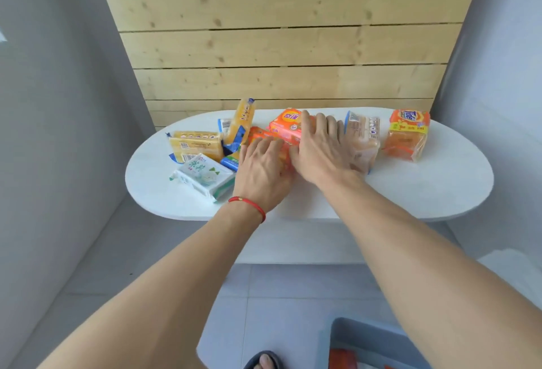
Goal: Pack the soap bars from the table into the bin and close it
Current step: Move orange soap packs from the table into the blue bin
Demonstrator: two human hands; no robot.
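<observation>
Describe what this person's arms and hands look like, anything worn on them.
Both forearms are bare, with no sleeves in view. The left hand has a thin red string bracelet with a small gold bead at its wrist. The right hand wears nothing visible: no rings, watch or gloves.

"Tide" on the far-right orange soap pack (408, 133) — other wrappers' print unreadable.

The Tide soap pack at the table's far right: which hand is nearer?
Right. The right hand lies left of the Tide soap pack, one clear pack between them; the left hand is farther left.
</observation>
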